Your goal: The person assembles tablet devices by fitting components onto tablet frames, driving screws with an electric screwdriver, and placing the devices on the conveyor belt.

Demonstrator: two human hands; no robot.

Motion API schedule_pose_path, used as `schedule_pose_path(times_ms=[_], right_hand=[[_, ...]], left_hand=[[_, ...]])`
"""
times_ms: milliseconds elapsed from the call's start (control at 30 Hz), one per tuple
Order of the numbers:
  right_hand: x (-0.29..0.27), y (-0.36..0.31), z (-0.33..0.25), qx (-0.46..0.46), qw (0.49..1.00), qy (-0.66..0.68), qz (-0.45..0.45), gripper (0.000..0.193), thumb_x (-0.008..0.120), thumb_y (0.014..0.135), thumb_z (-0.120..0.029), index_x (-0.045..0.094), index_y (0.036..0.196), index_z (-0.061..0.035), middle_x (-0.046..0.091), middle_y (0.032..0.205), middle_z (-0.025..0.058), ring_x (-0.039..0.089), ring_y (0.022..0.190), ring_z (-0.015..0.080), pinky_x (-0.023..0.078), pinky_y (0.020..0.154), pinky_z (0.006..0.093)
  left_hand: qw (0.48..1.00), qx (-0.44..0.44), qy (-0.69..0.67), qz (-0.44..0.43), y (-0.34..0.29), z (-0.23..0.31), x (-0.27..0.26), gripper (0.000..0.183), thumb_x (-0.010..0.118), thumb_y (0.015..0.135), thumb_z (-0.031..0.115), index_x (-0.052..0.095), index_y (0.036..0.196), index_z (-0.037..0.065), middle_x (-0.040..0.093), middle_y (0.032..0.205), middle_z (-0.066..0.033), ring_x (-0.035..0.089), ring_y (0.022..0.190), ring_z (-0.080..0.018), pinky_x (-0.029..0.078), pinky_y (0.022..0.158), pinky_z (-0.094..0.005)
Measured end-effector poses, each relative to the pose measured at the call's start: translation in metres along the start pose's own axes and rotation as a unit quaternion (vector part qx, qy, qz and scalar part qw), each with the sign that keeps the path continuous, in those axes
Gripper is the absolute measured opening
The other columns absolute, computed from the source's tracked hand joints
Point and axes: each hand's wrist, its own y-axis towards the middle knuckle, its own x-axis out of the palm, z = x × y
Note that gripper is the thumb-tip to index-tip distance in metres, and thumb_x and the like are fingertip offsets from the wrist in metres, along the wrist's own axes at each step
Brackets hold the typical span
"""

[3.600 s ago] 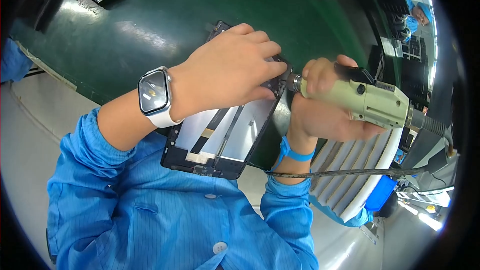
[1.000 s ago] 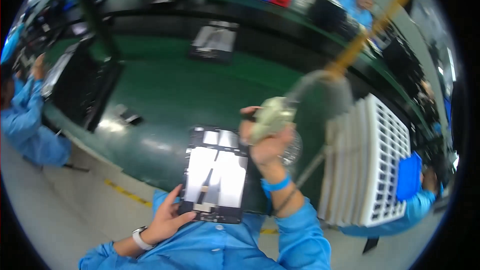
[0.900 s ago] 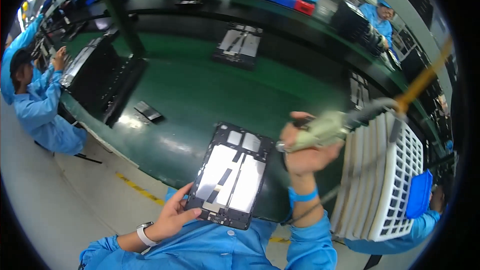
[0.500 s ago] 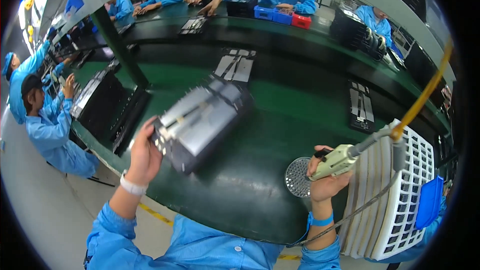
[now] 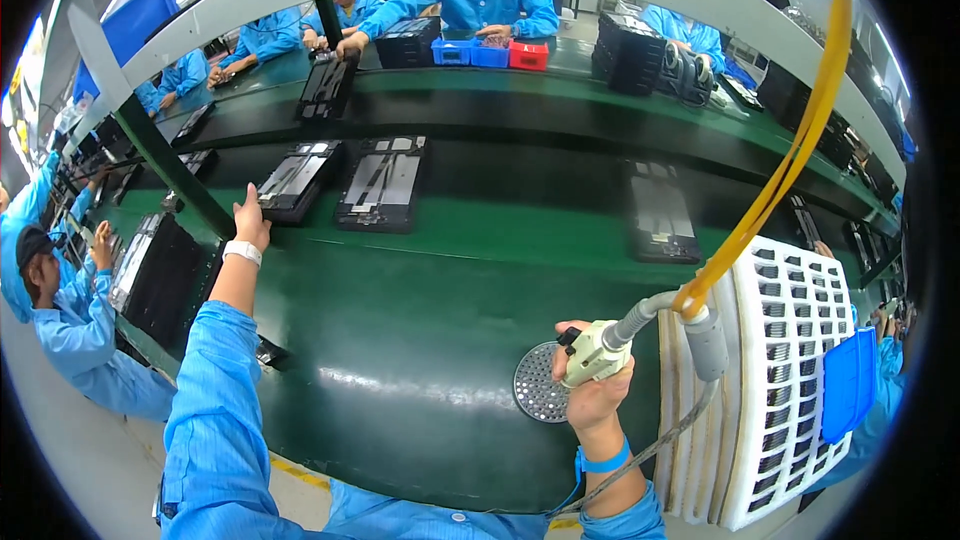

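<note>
An opened tablet [image 5: 298, 175], black with silver panels, lies over the dark belt at the left. My left hand [image 5: 252, 222], with a white band at its wrist, is closed at the tablet's left edge; the fingers beneath are hidden. In my right hand [image 5: 597, 402] is a pale green electric screwdriver [image 5: 598, 358], gripped over the green table. A grey cable and a yellow strap [image 5: 765, 210] run from the screwdriver. Partly behind my right hand lies a round perforated metal dish [image 5: 538, 385].
Another opened tablet [image 5: 382, 185] lies just right of the first, and a third [image 5: 662, 212] farther right. White gridded trays [image 5: 790, 380] stand at the right with a blue bin [image 5: 850, 385]. A green post [image 5: 175, 165] rises at the left. Co-workers sit opposite and at left.
My left hand has carried the tablet away from me and leftward onto the belt. My right hand still grips the screwdriver. The view has shifted, and tablets on the belt appear in different places.
</note>
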Motion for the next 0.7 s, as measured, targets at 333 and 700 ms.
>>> schedule_pose_path(times_ms=[333,700], right_hand=[[0.016,-0.001,-0.015,0.046,0.998,0.003,0.036,0.099,0.039,0.081,-0.086,0.059,0.109,0.0064,0.061,0.071,0.0100,0.057,0.059,0.0159,0.045,0.054,0.0276],[0.016,0.003,-0.019,0.031,0.999,0.003,0.035,0.102,0.044,0.076,-0.089,0.059,0.107,0.0075,0.062,0.072,0.0102,0.057,0.056,0.0133,0.046,0.049,0.0249]], left_hand=[[0.798,0.227,0.499,-0.251,-0.092,0.004,0.054,0.078,0.078,0.079,0.047,0.053,0.132,-0.005,0.066,0.110,-0.0221,0.063,0.105,-0.0336,0.050,0.092,-0.0401],[0.863,-0.142,0.331,-0.355,-0.112,0.015,0.094,0.060,0.081,0.079,0.022,0.052,0.127,-0.001,0.064,0.096,-0.0088,0.056,0.069,-0.0156,0.043,0.055,-0.0320]])
